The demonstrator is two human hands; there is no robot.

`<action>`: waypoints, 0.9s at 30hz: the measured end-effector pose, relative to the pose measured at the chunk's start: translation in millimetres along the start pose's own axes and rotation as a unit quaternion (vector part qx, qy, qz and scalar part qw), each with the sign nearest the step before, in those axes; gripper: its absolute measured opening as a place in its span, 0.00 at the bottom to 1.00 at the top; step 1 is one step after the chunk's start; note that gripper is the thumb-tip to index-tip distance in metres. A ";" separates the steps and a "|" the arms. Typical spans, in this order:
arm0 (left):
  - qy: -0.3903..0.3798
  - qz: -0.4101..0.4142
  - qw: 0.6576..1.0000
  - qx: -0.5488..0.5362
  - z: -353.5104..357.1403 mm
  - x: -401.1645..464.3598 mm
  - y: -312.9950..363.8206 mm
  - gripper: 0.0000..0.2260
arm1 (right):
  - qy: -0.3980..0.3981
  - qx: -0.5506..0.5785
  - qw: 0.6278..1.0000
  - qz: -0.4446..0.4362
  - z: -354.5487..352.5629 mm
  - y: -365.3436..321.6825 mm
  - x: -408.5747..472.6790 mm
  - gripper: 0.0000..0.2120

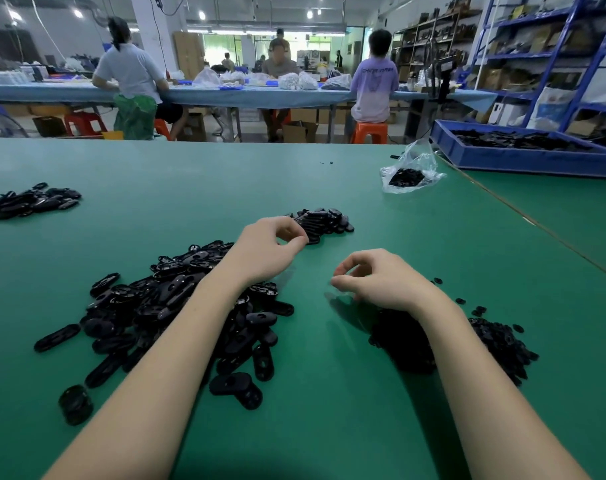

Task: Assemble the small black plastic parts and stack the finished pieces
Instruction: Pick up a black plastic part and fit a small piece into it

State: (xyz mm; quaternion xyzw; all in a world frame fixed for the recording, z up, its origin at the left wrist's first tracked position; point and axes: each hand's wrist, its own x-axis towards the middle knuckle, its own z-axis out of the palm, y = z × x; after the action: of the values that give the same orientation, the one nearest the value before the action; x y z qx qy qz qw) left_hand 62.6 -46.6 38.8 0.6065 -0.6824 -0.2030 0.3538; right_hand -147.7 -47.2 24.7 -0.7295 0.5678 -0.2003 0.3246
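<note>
Green table [329, 393]. Left hand [272, 245], fingers curled, at edge of stack of finished pieces [324, 221]; grasp unclear. Right hand [376, 280], fingers curled, thumb near fingertips, nothing visible held. Pile of oval black parts [177, 306] under left forearm; pile of small rings [498, 344] beside right wrist.

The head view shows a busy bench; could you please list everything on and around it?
oblong parts pile: one, black, near left
ring parts pile: one, black, near right
finished pieces pile: one, black, centre
far-left pile: one, black, left edge
plastic bag: one, clear, black parts inside, far right
crate: one, blue, far right
table: green
stools: orange and red, behind
left hand: at finished pieces pile, fingers curled
right hand: fingers curled, contents unclear
</note>
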 end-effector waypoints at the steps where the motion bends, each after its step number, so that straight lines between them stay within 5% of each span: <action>1: -0.002 0.007 1.000 0.015 -1.9 -1.0 -2.5 0.06 | 0.002 -0.005 1.000 -0.001 0.9 -0.7 0.0 0.05; 15: -0.048 -0.013 0.941 0.335 -27.6 -15.7 -33.3 0.15 | 0.003 -0.049 0.999 -0.012 8.9 -5.3 -0.6 0.03; 27: -0.024 -0.042 0.962 0.270 -24.4 -20.9 -36.4 0.09 | -0.006 -0.058 0.998 -0.026 12.7 -10.1 -0.9 0.03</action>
State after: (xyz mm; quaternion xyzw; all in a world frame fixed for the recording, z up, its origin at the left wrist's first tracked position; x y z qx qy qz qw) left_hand 105.6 -29.2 24.4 0.7027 -0.6939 -0.0403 0.1518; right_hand -132.6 -41.7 22.9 -0.7630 0.5570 -0.1711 0.2798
